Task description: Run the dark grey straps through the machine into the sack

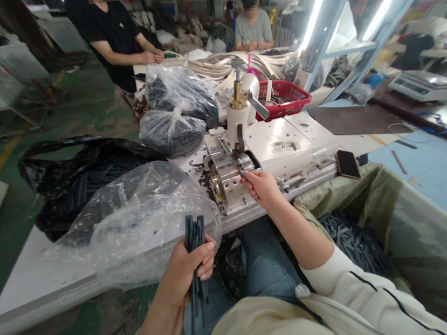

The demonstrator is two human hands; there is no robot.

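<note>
My left hand (196,260) is wrapped around a bundle of dark blue-grey strips (194,231), held upright above my lap. My right hand (262,187) reaches to the front of a white skiving machine (238,125) with a metal feed area. Its fingers are pinched at the presser foot on the end of a small dark strip (241,169), most of which is hidden by the fingers and the machine. Dark scraps lie around the machine's base.
Left of the machine lie a clear plastic bag (148,220) and a black bag (98,177) of dark strips. Tied bags (174,133) and a red basket (286,100) stand behind. A phone (347,164) and a cloth-lined bin (384,186) of strips are at right. Two co-workers work beyond.
</note>
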